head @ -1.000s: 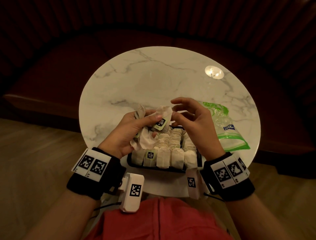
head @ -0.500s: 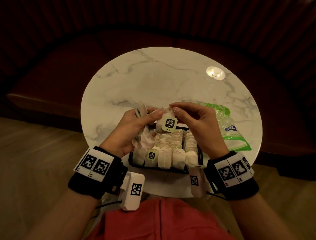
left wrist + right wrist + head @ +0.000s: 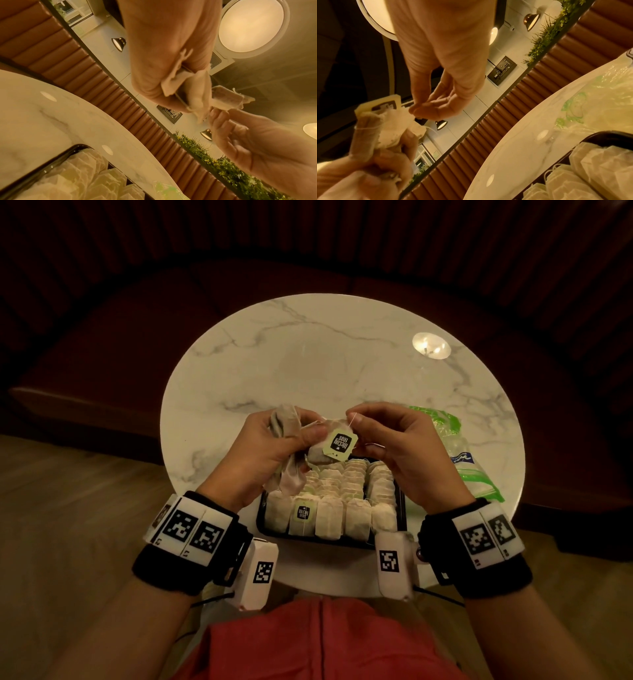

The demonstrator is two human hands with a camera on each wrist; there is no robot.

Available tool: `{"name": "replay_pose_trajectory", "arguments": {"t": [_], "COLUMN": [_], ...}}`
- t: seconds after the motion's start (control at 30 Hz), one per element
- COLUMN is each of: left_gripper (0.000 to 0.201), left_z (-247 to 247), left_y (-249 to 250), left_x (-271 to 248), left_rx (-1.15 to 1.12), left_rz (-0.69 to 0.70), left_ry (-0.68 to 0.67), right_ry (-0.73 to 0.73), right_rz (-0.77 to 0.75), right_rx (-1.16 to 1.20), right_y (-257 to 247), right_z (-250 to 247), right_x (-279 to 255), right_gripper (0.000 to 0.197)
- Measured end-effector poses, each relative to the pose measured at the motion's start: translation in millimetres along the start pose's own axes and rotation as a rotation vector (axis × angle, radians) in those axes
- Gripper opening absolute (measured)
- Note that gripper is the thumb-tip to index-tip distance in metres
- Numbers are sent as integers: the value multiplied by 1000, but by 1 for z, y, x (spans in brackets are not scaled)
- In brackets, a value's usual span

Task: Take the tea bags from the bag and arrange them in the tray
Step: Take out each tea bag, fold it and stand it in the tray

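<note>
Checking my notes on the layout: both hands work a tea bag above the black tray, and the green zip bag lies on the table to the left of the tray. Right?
Not quite. The head view shows the green zip bag to the right of the black tray, not the left. The rest holds: left hand and right hand work a tea bag.

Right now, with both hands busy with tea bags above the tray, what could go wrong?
1. The left hand grips several tea bags at once; one could slip out onto the table.
2. The right hand pinches a string beside the tag; tugging might tear it or tangle the bunch.
3. The tray looks nearly full, so squeezing another in may upset the rows.
</note>
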State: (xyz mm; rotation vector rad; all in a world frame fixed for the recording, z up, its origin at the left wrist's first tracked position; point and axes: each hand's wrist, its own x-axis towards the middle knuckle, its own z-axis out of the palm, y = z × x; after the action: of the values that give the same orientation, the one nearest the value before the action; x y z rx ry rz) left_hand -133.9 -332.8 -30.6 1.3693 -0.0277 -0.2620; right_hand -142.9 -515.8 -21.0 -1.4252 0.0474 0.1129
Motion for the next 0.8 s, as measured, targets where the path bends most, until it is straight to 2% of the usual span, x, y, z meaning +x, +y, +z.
{"name": "replay_pose_trajectory", "arguments": {"t": [0.23,0.43,0.57,0.67,0.8], "left_gripper": [7,16,16,14,21], "left_z": [-3,-3,-3,0,4], "left_y": [1,3,4,3,-3], "left_x": [0,-2,-1,-2,0], "left_rx": [27,56,80,77,19], "left_rz": [15,-8,-24,-13,-4], "left_ry": [-19,-93,-136,-119,-18], "right_ry": [-12,-81,-138,-139,-98], "right_rz": [101,142,189,206,171], "right_rx": [65,-58,-95,-88,-40], "right_y": [-6,-9,-12,-14,-10], "right_z": [-5,-5,-4,-4,-3], "right_x": [3,4,4,7,6], "right_gripper": [11,18,8,17,21]}}
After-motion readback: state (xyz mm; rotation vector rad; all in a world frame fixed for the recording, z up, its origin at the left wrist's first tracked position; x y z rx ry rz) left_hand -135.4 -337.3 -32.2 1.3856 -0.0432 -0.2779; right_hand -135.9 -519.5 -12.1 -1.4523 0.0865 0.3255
